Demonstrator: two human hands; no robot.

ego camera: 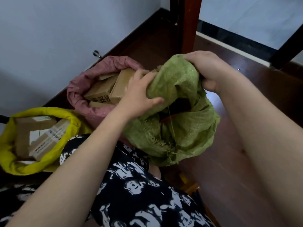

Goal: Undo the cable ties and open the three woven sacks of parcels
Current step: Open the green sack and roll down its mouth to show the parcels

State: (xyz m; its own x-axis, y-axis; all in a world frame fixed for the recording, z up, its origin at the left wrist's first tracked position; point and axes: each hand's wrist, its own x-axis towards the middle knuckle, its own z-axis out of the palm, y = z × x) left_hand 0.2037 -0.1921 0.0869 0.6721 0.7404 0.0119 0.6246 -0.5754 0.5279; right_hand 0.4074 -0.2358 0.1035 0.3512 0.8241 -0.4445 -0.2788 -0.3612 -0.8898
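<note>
Both hands raised, bare forearms extended; left hand [139, 94] and right hand [208, 69] fingers curled, gripping.

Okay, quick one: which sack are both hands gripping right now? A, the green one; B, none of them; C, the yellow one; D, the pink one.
A: the left hand and the right hand both bunch the rim of the green sack, while the pink sack and the yellow sack sit open and untouched with boxes showing.
</note>
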